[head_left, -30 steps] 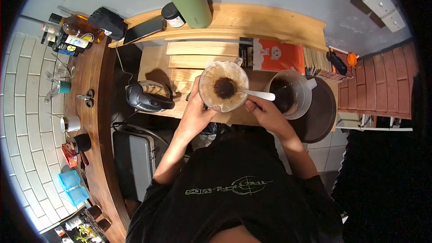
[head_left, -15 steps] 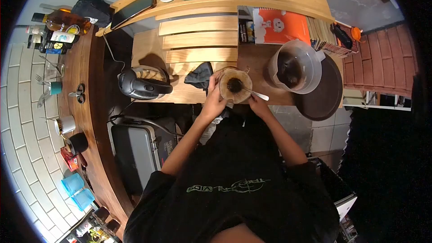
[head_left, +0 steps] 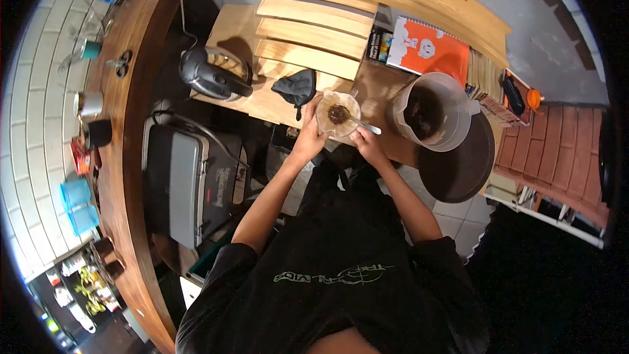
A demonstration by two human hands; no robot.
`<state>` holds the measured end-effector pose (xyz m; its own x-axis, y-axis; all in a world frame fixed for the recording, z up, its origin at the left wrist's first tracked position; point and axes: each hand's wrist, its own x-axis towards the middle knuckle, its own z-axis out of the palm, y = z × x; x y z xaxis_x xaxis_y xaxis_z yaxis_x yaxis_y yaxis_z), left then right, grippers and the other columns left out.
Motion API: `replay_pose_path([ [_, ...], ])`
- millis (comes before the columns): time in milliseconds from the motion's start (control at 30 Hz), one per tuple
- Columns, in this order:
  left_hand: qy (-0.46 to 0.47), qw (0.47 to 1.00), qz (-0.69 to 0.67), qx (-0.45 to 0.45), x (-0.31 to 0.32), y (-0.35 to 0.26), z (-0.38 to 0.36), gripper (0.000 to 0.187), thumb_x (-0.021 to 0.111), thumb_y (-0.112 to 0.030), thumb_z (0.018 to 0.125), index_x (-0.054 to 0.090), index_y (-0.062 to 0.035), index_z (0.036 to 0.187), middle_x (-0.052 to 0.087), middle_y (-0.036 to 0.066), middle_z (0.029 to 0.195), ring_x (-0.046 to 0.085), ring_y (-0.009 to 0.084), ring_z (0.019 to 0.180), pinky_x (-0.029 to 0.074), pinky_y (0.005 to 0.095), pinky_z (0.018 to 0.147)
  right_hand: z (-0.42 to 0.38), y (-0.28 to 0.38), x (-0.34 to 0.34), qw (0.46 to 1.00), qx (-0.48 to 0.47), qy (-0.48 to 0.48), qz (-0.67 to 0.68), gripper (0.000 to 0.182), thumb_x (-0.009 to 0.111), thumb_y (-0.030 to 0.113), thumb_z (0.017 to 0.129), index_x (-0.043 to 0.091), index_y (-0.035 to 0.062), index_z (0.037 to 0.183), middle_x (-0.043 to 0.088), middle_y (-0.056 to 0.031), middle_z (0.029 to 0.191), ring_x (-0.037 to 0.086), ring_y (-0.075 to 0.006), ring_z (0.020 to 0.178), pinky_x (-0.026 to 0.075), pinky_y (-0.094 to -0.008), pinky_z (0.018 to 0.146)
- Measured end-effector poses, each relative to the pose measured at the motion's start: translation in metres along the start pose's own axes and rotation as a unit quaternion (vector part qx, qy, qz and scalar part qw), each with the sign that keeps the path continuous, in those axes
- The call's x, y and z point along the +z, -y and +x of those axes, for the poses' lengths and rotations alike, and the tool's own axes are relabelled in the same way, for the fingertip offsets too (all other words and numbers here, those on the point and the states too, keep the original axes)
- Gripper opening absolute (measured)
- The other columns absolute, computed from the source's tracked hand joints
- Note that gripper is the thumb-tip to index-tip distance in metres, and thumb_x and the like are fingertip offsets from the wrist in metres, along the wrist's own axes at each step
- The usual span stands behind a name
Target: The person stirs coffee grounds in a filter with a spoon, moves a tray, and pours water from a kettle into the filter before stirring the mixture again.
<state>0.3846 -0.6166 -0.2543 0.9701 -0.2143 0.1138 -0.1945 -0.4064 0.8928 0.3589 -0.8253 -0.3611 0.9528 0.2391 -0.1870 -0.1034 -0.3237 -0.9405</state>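
Note:
A paper coffee filter (head_left: 327,124) with dark wet grounds in it is held in front of my body at the bench's near edge. A metal spoon (head_left: 372,128) rests in it, its handle pointing right. My left hand (head_left: 310,139) is closed round the filter's left side. On the lower right, my right hand (head_left: 368,146) grips its edge, just below the spoon handle. Whatever supports the filter underneath is hidden. A black cloth (head_left: 296,88) lies just left of it.
Left stands a black electric kettle (head_left: 213,75). To the right, a clear plastic pitcher (head_left: 445,108) with dark residue stands by a round dark tray (head_left: 458,174). An orange notebook (head_left: 429,49) and several books (head_left: 485,72) are behind. A wooden counter (head_left: 124,177) runs along the left.
The view has turned and shifted, so the bench appears tilted. Both hands still hold the filter, which sits slightly higher in view. The spoon remains in it.

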Motion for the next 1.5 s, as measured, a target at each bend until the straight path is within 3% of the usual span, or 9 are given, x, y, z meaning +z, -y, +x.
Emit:
replay_pose_path([
  [367, -0.123, 0.991, 0.032, -0.039, 0.033, 0.018, -0.029, 0.068, 0.062, 0.010, 0.073, 0.044, 0.0002, 0.138, 0.036, 0.020, 0.146, 0.033, 0.0395, 0.140, 0.029, 0.0403, 0.116, 0.016, 0.017, -0.016, 0.992, -0.016, 0.113, 0.058, 0.028, 0.048, 0.025, 0.105, 0.057, -0.0010, 0.099, 0.055, -0.0020, 0.083, 0.052, -0.0137, 0.081, 0.044, -0.0283, 0.078],
  [433, -0.124, 0.991, 0.041, -0.040, 0.035, 0.015, -0.029, 0.067, 0.064, 0.007, 0.074, 0.044, 0.0001, 0.138, 0.037, 0.020, 0.145, 0.032, 0.0403, 0.140, 0.029, 0.0407, 0.116, 0.020, 0.016, -0.023, 0.989, -0.030, 0.142, 0.039, 0.042, 0.046, 0.036, 0.106, 0.060, -0.0034, 0.111, 0.063, -0.0096, 0.089, 0.059, -0.0206, 0.086, 0.046, -0.0331, 0.081],
  [700, -0.157, 0.984, 0.041, -0.069, 0.046, 0.038, -0.032, 0.063, 0.068, -0.001, 0.081, 0.045, -0.0029, 0.139, 0.031, 0.024, 0.152, 0.030, 0.0418, 0.143, 0.030, 0.0421, 0.115, 0.032, 0.023, -0.023, 0.987, -0.013, 0.155, 0.041, 0.034, 0.046, 0.029, 0.106, 0.059, -0.0027, 0.103, 0.064, -0.0097, 0.089, 0.061, -0.0189, 0.086, 0.048, -0.0325, 0.082],
  [900, -0.151, 0.985, 0.039, -0.078, 0.046, 0.041, -0.031, 0.065, 0.070, -0.004, 0.081, 0.044, -0.0017, 0.140, 0.032, 0.025, 0.151, 0.031, 0.0420, 0.142, 0.030, 0.0425, 0.115, 0.019, 0.040, -0.024, 0.997, -0.005, 0.054, 0.052, 0.023, 0.053, 0.022, 0.103, 0.052, 0.0030, 0.115, 0.062, -0.0137, 0.102, 0.060, -0.0237, 0.094, 0.048, -0.0365, 0.084],
  [1033, -0.154, 0.984, 0.055, -0.063, 0.044, 0.035, -0.030, 0.066, 0.073, -0.007, 0.080, 0.045, -0.0016, 0.140, 0.037, 0.024, 0.145, 0.037, 0.0419, 0.136, 0.033, 0.0435, 0.113, 0.000, 0.071, -0.034, 0.995, -0.054, -0.044, -0.068, 0.028, 0.055, 0.024, 0.102, 0.049, 0.0016, 0.118, 0.061, -0.0168, 0.102, 0.059, -0.0294, 0.092, 0.048, -0.0422, 0.085],
  [1067, -0.173, 0.980, 0.067, -0.070, 0.048, 0.040, -0.030, 0.066, 0.074, -0.007, 0.079, 0.046, -0.0011, 0.138, 0.040, 0.023, 0.141, 0.040, 0.0415, 0.133, 0.034, 0.0441, 0.111, -0.008, 0.085, -0.036, 0.998, 0.000, -0.032, -0.053, 0.031, 0.056, 0.026, 0.101, 0.047, -0.0001, 0.115, 0.059, -0.0158, 0.096, 0.060, -0.0266, 0.084, 0.049, -0.0395, 0.076],
  [1200, -0.162, 0.984, 0.068, -0.022, 0.041, 0.032, -0.025, 0.067, 0.075, -0.004, 0.077, 0.047, -0.0010, 0.138, 0.041, 0.023, 0.139, 0.041, 0.0413, 0.131, 0.034, 0.0450, 0.111, -0.017, 0.120, -0.033, 0.992, -0.028, -0.117, 0.038, 0.029, 0.057, 0.026, 0.101, 0.044, 0.0007, 0.110, 0.055, -0.0122, 0.084, 0.057, -0.0181, 0.063, 0.046, -0.0294, 0.056],
  [1300, -0.156, 0.985, 0.072, -0.017, 0.040, 0.033, -0.025, 0.067, 0.074, -0.003, 0.077, 0.046, -0.0009, 0.138, 0.039, 0.022, 0.141, 0.040, 0.0413, 0.132, 0.034, 0.0449, 0.111, -0.005, 0.137, -0.033, 0.982, -0.053, -0.180, 0.001, 0.029, 0.057, 0.025, 0.101, 0.044, 0.0006, 0.110, 0.056, -0.0117, 0.081, 0.057, -0.0180, 0.061, 0.046, -0.0295, 0.057],
  [1500, -0.105, 0.992, 0.052, -0.042, 0.031, 0.033, -0.024, 0.064, 0.071, -0.001, 0.079, 0.045, -0.0009, 0.138, 0.030, 0.025, 0.148, 0.030, 0.0441, 0.139, 0.028, 0.0450, 0.115, 0.009, 0.155, -0.024, 0.981, -0.034, -0.188, -0.031, 0.026, 0.056, 0.021, 0.101, 0.053, 0.0002, 0.115, 0.062, -0.0169, 0.089, 0.064, -0.0295, 0.071, 0.049, -0.0393, 0.069],
])
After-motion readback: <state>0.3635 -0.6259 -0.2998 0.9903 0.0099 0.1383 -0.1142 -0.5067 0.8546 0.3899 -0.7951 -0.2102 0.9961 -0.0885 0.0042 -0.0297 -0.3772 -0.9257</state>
